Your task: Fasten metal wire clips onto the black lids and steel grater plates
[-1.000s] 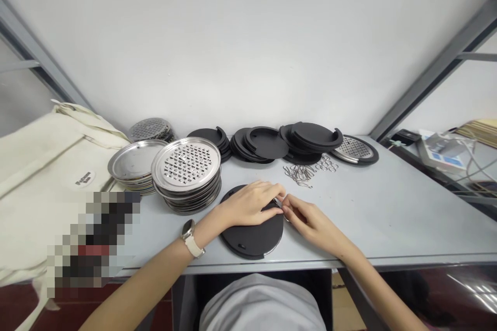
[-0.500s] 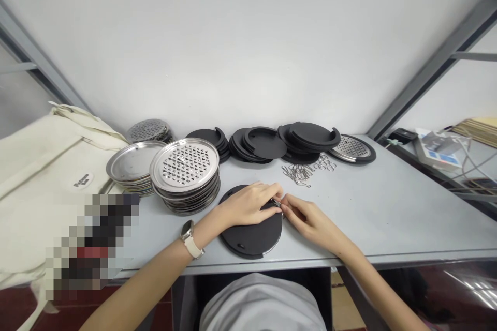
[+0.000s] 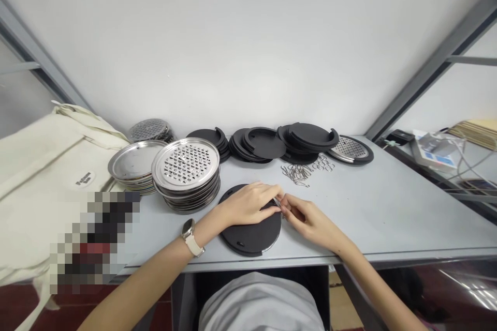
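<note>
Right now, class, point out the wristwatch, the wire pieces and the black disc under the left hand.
Wristwatch [image 3: 188,226], head view: dark face.
Wire pieces [image 3: 298,171], head view: pile's middle.
Black disc [image 3: 253,238], head view: bare near part.

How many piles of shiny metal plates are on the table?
3: a pile with a holey top nearest the front, a pile with a plain top left of it, and a smaller holey pile behind. More may be hidden.

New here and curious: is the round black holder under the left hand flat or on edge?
Flat: the black holder lies on the table, its broad face up beneath the left hand.
</note>
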The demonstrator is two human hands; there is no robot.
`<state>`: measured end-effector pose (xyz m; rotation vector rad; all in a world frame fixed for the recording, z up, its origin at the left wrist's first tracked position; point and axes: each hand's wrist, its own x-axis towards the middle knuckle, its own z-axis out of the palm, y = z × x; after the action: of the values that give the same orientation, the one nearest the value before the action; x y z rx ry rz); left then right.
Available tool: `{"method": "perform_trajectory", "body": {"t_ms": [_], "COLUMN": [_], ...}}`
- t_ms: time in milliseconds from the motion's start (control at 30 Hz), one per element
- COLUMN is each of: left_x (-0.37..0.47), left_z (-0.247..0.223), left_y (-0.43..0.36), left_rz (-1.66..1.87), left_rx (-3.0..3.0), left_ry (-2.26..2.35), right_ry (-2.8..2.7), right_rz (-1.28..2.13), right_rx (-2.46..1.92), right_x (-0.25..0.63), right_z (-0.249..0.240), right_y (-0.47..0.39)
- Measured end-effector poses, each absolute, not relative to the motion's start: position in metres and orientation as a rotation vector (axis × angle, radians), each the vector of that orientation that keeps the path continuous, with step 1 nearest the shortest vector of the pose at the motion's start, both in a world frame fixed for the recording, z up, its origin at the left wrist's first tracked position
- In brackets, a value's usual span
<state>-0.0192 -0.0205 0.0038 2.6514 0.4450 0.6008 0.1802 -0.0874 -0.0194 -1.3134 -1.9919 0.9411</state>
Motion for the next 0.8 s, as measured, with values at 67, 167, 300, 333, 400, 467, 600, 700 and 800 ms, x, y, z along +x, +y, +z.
{"method": "perform_trajectory", "body": {"t_ms": [67, 167, 300, 333, 400, 467, 600, 700, 800], "left_x": [-0.0193, -0.0196, -0.0198, -0.0198, -0.0197, -0.0196, -0.0195, -0.0196, -0.0197], "left_z": [0.0036, 0.0035, 0.0029, 0.0026, 0.0021, 0.0019, 0.0024, 0.0033, 0.0038], "left_y": [-0.0202, -0.0199, -0.0197, -0.0198, -0.0199, -0.02, -0.0201, -0.0202, -0.0205], "left_rz": [0.604, 0.589, 0.587, 0.589, 0.588, 0.586, 0.592, 0.582, 0.578], "left_rx": [2.661, 2.687, 2.668, 2.652, 2.615, 2.589, 2.581, 2.592, 2.601], "left_ry": [0.441, 0.446, 0.455, 0.453, 0.453, 0.452, 0.454, 0.451, 0.443], "right_ry": [-1.991, -1.984, -1.973, -1.973, -1.975, -1.978, -1.986, -1.992, -1.996], "right_rz": [0.947, 0.958, 0.95, 0.945, 0.938, 0.935, 0.914, 0.902, 0.904], "right_rx": [-1.307, -1.295, -1.286, -1.287, -1.29, -1.295, -1.308, -1.306, -1.302], "right_x": [0.1794, 0.1781, 0.1774, 0.1774, 0.1774, 0.1773, 0.1775, 0.1783, 0.1794], "right_z": [-0.0184, -0.0164, -0.0149, -0.0148, -0.0147, -0.0147, -0.0159, -0.0179, -0.0198], "right_y": [-0.0873, -0.0876, -0.0883, -0.0883, -0.0882, -0.0878, -0.0872, -0.0869, -0.0868]}}
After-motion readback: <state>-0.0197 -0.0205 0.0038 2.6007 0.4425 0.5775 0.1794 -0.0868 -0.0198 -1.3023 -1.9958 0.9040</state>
